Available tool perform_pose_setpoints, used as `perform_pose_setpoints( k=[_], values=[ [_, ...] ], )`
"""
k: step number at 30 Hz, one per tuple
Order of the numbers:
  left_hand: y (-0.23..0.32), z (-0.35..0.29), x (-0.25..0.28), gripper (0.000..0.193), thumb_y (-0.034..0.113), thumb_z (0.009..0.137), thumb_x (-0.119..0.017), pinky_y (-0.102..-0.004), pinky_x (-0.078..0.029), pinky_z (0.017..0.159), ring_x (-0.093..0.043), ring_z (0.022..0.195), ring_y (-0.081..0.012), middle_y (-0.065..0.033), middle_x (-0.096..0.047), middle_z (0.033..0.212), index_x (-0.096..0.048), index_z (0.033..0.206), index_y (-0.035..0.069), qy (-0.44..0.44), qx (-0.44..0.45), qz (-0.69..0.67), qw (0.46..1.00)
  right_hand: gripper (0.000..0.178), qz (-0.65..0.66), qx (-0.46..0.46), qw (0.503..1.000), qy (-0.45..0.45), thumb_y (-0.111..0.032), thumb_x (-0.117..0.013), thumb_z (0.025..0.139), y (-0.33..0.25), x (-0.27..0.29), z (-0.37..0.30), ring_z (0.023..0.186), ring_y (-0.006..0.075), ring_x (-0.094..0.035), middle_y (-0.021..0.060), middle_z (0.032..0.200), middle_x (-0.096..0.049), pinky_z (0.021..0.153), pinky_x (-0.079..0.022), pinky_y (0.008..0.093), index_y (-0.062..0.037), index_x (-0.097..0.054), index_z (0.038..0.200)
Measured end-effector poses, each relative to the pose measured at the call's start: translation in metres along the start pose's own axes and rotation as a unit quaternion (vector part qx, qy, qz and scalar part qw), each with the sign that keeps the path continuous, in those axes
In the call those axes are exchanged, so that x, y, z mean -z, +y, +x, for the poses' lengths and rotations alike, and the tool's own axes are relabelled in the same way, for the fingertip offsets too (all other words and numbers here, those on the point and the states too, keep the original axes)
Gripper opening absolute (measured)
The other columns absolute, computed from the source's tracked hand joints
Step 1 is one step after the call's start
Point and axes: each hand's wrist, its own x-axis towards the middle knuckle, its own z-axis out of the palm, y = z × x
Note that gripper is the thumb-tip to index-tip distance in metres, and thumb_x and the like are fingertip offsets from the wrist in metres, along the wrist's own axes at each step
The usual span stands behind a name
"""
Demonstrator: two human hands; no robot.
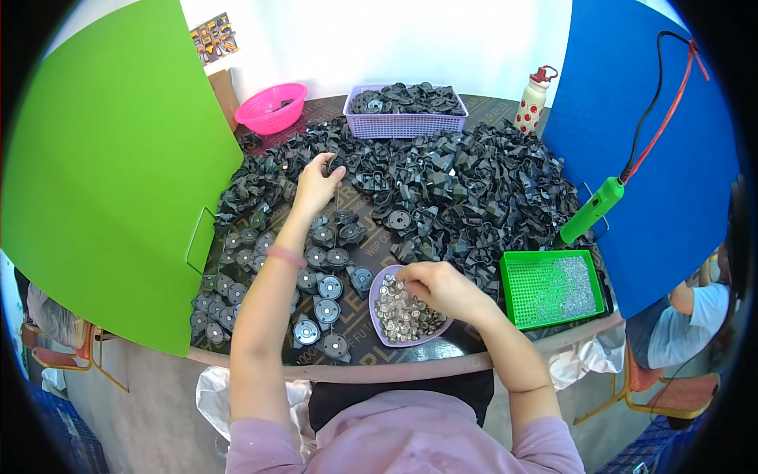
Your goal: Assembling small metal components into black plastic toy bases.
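My left hand (317,186) reaches to the near edge of a heap of black plastic parts (450,189). Its thumb and fingers are curled round one black plastic part (330,167), mostly hidden by the fingers. My right hand (446,291) is over a lilac heart-shaped bowl (376,294), fingertips pinched down at the small round metal pieces (407,316) inside. What those fingertips hold, if anything, is too small to make out. Beneath my left forearm, several black parts with round grey metal discs (328,310) lie in loose rows on the table.
A green basket (521,316) with small silvery pieces stands at the right, below a hanging green electric screwdriver (592,210). Farther back are a pink colander (272,114), a lilac basket of black parts (407,125) and a bottle (532,103). Green (103,174) and blue (655,158) panels flank the table.
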Motion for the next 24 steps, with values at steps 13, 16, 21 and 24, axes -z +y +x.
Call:
perform_pose_setpoints(
  k=[13, 16, 21, 24],
  values=[
    [0.039, -0.158, -0.007, 0.042, 0.006, 0.089, -0.050, -0.0274, -0.054, 0.061, -0.063, 0.071, -0.0165, -0.0175, -0.057, 0.110, -0.037, 0.130, 0.004, -0.326, 0.141, -0.419, 0.836, 0.013, 0.082, -0.021, 0.996, 0.005, 0.006, -0.059, 0.075, 0.000, 0.018, 0.002, 0.071, 0.0227, -0.061, 0.0097, 0.080, -0.061, 0.063, -0.047, 0.0304, 0.0002, -0.059, 0.086],
    [0.030, -0.154, 0.001, 0.042, 0.008, 0.091, -0.047, -0.0310, -0.055, 0.072, -0.063, 0.084, -0.0229, -0.0206, -0.054, 0.115, -0.035, 0.131, 0.003, -0.325, 0.145, -0.487, 0.798, 0.017, 0.081, -0.011, 0.997, -0.017, 0.006, -0.060, 0.074, -0.004, 0.018, 0.005, 0.075, 0.0225, -0.061, 0.0095, 0.083, -0.061, 0.066, -0.047, 0.0295, -0.0007, -0.062, 0.089],
    [0.022, -0.151, -0.001, 0.040, 0.006, 0.092, -0.042, -0.0376, -0.053, 0.084, -0.059, 0.099, -0.0336, -0.0228, -0.049, 0.121, -0.034, 0.131, 0.001, -0.298, 0.185, -0.550, 0.758, 0.011, 0.118, -0.019, 0.992, -0.029, 0.003, -0.062, 0.073, -0.002, 0.017, 0.005, 0.071, 0.0237, -0.061, 0.0090, 0.077, -0.060, 0.062, -0.048, 0.0308, -0.0010, -0.063, 0.083],
    [0.021, -0.155, -0.006, 0.041, 0.006, 0.091, -0.044, -0.0382, -0.051, 0.087, -0.059, 0.101, -0.0329, -0.0211, -0.049, 0.121, -0.034, 0.131, 0.000, -0.327, 0.161, -0.517, 0.775, 0.012, 0.062, 0.003, 0.995, 0.079, 0.003, -0.064, 0.072, -0.004, 0.015, 0.005, 0.068, 0.0228, -0.060, 0.0085, 0.075, -0.060, 0.060, -0.047, 0.0295, -0.0011, -0.063, 0.083]
  ],
)
